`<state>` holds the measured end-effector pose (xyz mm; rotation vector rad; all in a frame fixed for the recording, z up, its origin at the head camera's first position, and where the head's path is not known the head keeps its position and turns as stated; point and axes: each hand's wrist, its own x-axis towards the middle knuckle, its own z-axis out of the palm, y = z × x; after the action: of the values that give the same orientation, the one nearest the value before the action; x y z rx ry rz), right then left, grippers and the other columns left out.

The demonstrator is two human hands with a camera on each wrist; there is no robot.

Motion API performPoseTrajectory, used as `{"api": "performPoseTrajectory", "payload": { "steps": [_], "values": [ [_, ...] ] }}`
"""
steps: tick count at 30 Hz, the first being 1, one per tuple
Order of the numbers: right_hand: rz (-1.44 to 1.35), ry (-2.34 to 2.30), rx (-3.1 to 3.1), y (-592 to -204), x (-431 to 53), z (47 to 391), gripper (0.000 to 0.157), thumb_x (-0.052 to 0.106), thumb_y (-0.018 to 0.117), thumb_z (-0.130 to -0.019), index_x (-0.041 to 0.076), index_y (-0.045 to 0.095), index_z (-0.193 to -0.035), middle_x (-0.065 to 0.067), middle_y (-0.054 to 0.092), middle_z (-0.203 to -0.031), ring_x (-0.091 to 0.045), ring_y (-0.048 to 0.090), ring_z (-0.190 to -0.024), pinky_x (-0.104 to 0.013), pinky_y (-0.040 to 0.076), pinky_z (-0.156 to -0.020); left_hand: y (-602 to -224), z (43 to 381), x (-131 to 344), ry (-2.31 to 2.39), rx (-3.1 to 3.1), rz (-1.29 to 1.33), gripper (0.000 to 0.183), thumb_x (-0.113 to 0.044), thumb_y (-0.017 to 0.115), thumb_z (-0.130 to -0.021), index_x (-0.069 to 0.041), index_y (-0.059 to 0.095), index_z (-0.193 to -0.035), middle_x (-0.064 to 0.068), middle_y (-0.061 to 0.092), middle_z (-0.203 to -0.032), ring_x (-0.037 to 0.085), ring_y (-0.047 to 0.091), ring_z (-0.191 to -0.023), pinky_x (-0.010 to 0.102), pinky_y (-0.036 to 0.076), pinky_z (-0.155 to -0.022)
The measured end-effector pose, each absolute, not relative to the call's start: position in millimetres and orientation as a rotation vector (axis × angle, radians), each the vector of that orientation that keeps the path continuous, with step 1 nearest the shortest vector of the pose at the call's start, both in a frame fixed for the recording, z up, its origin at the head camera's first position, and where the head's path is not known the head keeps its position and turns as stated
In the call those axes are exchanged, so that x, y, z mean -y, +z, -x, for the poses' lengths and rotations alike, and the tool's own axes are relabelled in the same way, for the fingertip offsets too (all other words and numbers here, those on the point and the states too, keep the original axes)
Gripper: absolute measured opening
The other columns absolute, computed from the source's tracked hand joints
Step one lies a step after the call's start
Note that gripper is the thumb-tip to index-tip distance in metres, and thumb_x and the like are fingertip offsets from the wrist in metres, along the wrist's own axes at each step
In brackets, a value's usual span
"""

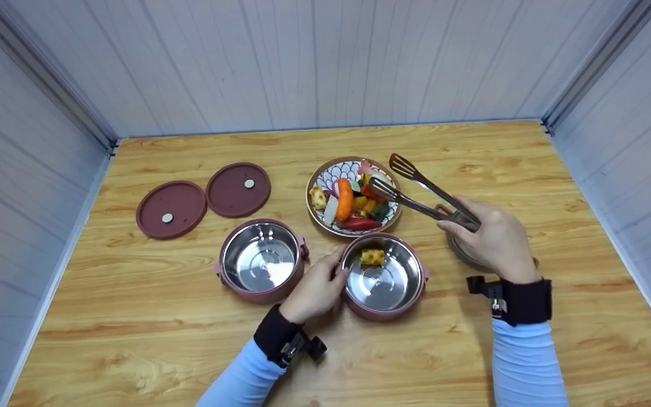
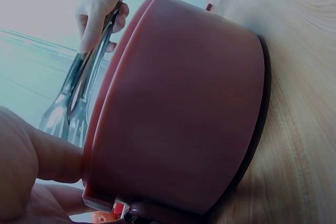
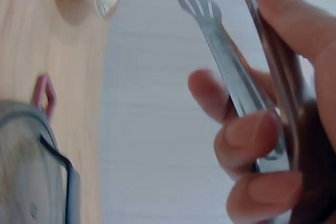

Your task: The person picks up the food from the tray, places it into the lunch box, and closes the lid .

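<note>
My left hand [image 1: 317, 288] grips the left side of a pink steel-lined food container [image 1: 381, 314], thumb at its rim and fingers by the side clasp. Inside that container lies one yellow chunk with brown spots [image 1: 372, 257]. Slotted metal tongs [image 1: 441, 194] are held in my right hand [image 1: 498, 237], their two arms spread and nothing between the tips. The nearer tip overlaps the right edge of a patterned plate [image 1: 341, 170] in the head view. On the plate lie an orange sausage-shaped piece [image 1: 344, 199], a red pepper [image 1: 359, 224] and several other food pieces.
A second pink container [image 1: 263, 265], with no food in it, stands left of my left hand. Two dark red round lids [image 1: 171, 210] [image 1: 238, 191] lie at the back left. Under my right hand sits a round translucent lidded piece [image 3: 21, 166] with a pink tab [image 3: 44, 95], partly hidden.
</note>
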<state>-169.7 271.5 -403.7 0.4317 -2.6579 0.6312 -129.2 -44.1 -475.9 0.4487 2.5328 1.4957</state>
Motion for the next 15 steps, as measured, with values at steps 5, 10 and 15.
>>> {"api": "performPoseTrajectory", "payload": {
  "steps": [5, 10, 15],
  "values": [
    [-0.389, 0.630, 2.738, -409.5, -253.7, 171.9, 0.060, 0.049, 0.075, -0.085, 0.006, 0.068, -0.127, -0.021, 0.072, -0.096, -0.038, 0.067, -0.077, -0.053, 0.050, -0.063, -475.3, 129.7, 42.8, 1.505, -2.529, -0.468, 0.052, -0.010, 0.052, -0.101, 0.002, 0.037, -0.150, 0.024, 0.049, -0.143, 0.031, 0.045, -0.132, 0.042, 0.034, -0.112],
    [-0.389, 0.712, 2.780, -415.4, -234.2, 170.8, 0.062, 0.050, 0.074, -0.085, 0.005, 0.067, -0.127, -0.023, 0.071, -0.105, -0.029, 0.061, -0.062, -0.039, 0.044, -0.049, -474.9, 129.4, 43.1, 1.493, -2.526, -0.449, 0.054, -0.011, 0.053, -0.101, 0.001, 0.036, -0.151, 0.023, 0.049, -0.143, 0.031, 0.047, -0.132, 0.042, 0.035, -0.112],
    [-0.394, 0.740, 2.805, -419.9, -223.3, 170.6, 0.062, 0.047, 0.077, -0.084, 0.003, 0.067, -0.127, -0.023, 0.070, -0.109, -0.030, 0.064, -0.063, -0.036, 0.044, -0.046, -475.3, 128.9, 43.9, 1.471, -2.522, -0.428, 0.055, -0.014, 0.053, -0.101, -0.001, 0.035, -0.152, 0.023, 0.049, -0.143, 0.031, 0.046, -0.132, 0.042, 0.034, -0.112]
  ]
}}
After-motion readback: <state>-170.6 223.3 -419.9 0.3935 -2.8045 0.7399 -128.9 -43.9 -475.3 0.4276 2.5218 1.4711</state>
